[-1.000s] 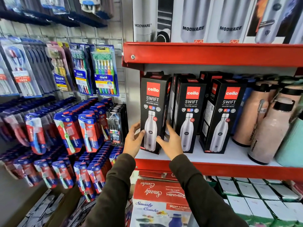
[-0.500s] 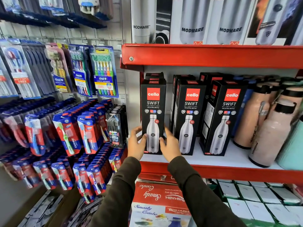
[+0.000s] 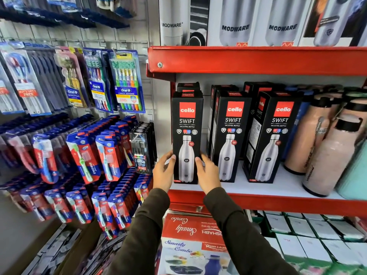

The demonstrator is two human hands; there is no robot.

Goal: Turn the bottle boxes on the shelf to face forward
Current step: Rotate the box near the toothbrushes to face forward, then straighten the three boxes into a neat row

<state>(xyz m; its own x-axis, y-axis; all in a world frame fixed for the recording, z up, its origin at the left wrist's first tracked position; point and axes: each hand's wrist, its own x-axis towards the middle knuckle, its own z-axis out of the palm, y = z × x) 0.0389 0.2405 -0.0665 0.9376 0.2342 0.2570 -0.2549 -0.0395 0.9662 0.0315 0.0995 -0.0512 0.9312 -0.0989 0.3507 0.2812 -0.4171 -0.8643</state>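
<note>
Black Cello Swift box (image 3: 187, 135) at frame centre hid most of a matching box behind (image 3: 188, 86). Silver Modware cartons (image 3: 258, 20) were cut by the top edge, the mint-green bottle (image 3: 355, 175) by the right. Blue-and-red toothbrush packs (image 3: 17, 147) at left were blurred, their print unreadable.

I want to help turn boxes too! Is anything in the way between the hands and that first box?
No. The left hand and right hand already press on the sides of the leftmost Cello box.
</note>
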